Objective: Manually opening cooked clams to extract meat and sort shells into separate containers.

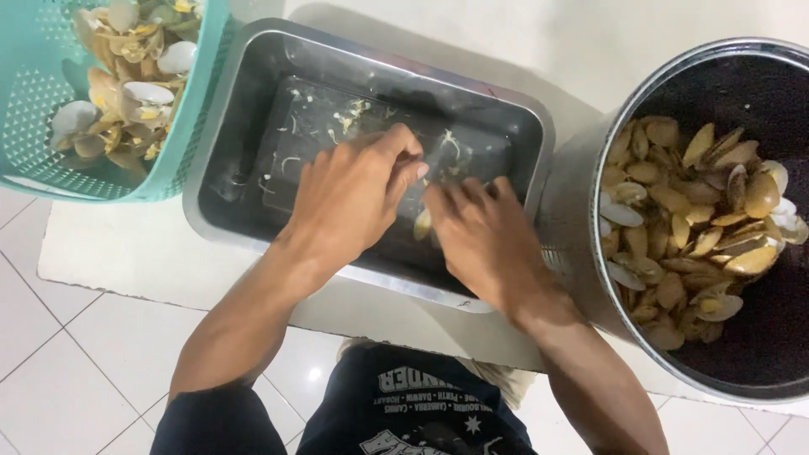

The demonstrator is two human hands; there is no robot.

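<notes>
Clam (pixel 422 224) sits pinched between my two hands over the metal tray (pixel 506 126). From the head camera I see my left hand (pixel 354 198) and right hand (pixel 484 232) together, fingers closed on its shell. A teal basket (pixel 34 126) of opened shells stands left, a round pot (pixel 607 126) of clams right.

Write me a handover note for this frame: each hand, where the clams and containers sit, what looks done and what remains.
Left hand: over the rectangular metal tray, fingertips pinched together; what they hold is hidden.
Right hand: beside it, fingers around a pale clam shell.
The tray holds only scraps of meat.
The teal plastic basket, upper left, holds open, mostly empty shells.
The round metal pot, right, holds a heap of tan clams.
Done: some shells already in the basket. Left: the heap in the pot.
</notes>
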